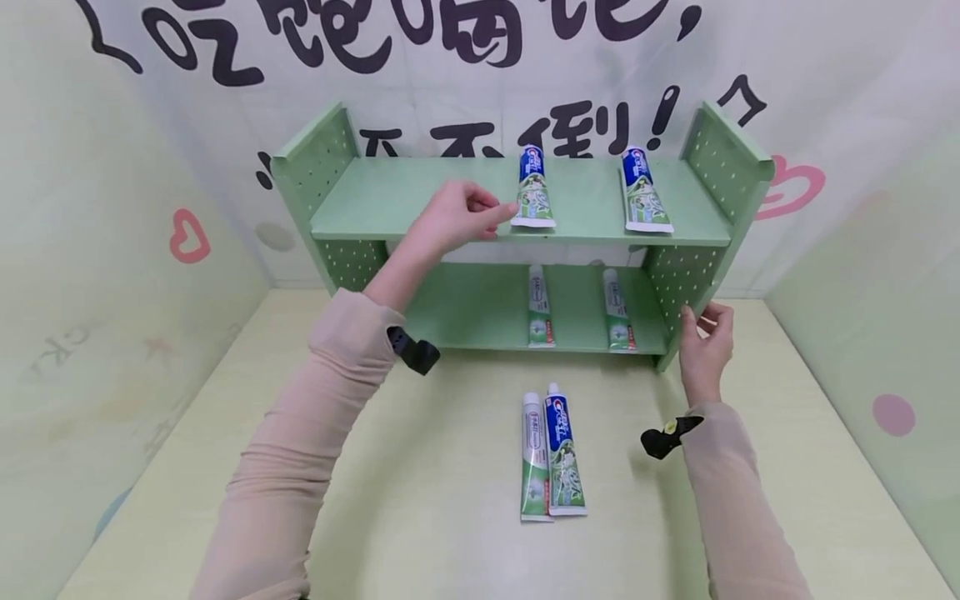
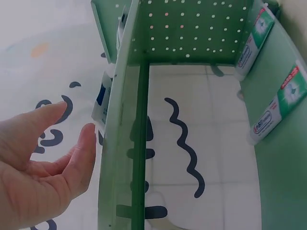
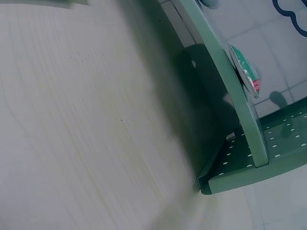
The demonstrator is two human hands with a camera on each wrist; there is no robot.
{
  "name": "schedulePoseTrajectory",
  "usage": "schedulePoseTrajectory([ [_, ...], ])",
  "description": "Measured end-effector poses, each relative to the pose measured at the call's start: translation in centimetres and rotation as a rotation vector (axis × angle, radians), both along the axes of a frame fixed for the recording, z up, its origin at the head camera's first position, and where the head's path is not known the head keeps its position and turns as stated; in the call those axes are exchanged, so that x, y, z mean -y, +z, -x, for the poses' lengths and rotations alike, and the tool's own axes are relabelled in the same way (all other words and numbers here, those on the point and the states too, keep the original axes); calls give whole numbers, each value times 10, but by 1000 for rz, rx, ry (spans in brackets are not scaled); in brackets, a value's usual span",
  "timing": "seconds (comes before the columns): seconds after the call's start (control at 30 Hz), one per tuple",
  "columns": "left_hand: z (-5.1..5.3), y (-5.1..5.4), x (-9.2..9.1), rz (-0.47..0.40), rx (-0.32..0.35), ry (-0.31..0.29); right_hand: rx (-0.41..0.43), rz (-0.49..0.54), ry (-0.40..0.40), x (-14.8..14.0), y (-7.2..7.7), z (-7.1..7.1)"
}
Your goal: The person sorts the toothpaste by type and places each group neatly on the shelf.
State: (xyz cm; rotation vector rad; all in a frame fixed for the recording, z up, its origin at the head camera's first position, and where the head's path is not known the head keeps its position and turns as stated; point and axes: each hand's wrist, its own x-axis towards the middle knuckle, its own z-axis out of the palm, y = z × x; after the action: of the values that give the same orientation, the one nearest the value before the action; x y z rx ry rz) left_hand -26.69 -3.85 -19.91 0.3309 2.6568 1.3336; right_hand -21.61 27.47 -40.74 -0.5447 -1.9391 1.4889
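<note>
Pale wall sheeting printed with bold black characters rises behind a cream wood-grain bench. Nearest the person's left hand, I see a blue, white and green toothpaste tube lying on the upper tier of a green two-tier shelf with perforated sides, its flat end at the front edge. The left fingers stand moderately apart and empty, tips just beside that tube; I cannot tell from my feeds whether they touch it. Farther right on that tier lies a matching blue tube. Below, on the lower tier, lie a white-and-green tube and its red-cornered twin. The right hand is at the shelf's right side panel; I cannot tell whether its fingers grip it. Out front, a loose white-and-green tube and a loose blue-and-green tube lie side by side on the bench, caps toward the shelf.
</note>
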Motion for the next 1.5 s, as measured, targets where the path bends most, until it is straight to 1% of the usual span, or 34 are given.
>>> schedulePoseTrajectory([
  [0.07,-7,-5,2,-23,-11,-20,-2,-6,-2,-1,1,0],
  [0.2,-18,-16,5,-32,-31,-53,-10,-9,-5,-3,2,1],
  [0.33,-31,-32,7,-35,-36,-84,-4,-9,-7,-2,0,0],
  [0.4,-38,-43,6,-33,-33,-102,-1,-4,-6,-1,0,0],
  [0.47,-44,-56,5,-14,-35,-122,-5,0,-9,-1,0,1],
  [0.53,-49,-73,3,7,-26,-140,-14,5,-10,-2,1,2],
  [0.6,-52,-91,2,31,-16,-153,-21,9,-10,-3,3,3],
  [0.67,-54,-108,1,51,7,-162,-21,7,-8,-3,4,5],
  [0.73,-55,-122,0,61,31,-168,-22,3,-7,-4,5,6],
  [0.83,-58,-138,-2,66,52,-179,-31,0,-6,-5,6,7],
  [1.0,-61,-163,-6,57,133,-180,-55,-4,-14,-5,5,6],
  [1.07,-63,-173,-8,66,170,-175,-58,-1,-19,-4,4,6],
  [1.27,-71,-199,-13,113,246,-150,-58,2,-16,-2,3,5],
  [1.33,-75,-207,-14,121,271,-143,-58,-1,-11,-1,2,4],
  [1.4,-81,-215,-16,125,300,-149,-49,4,-11,0,1,3],
  [1.5,-91,-225,-17,135,330,-175,-36,10,-18,1,-1,0],
])
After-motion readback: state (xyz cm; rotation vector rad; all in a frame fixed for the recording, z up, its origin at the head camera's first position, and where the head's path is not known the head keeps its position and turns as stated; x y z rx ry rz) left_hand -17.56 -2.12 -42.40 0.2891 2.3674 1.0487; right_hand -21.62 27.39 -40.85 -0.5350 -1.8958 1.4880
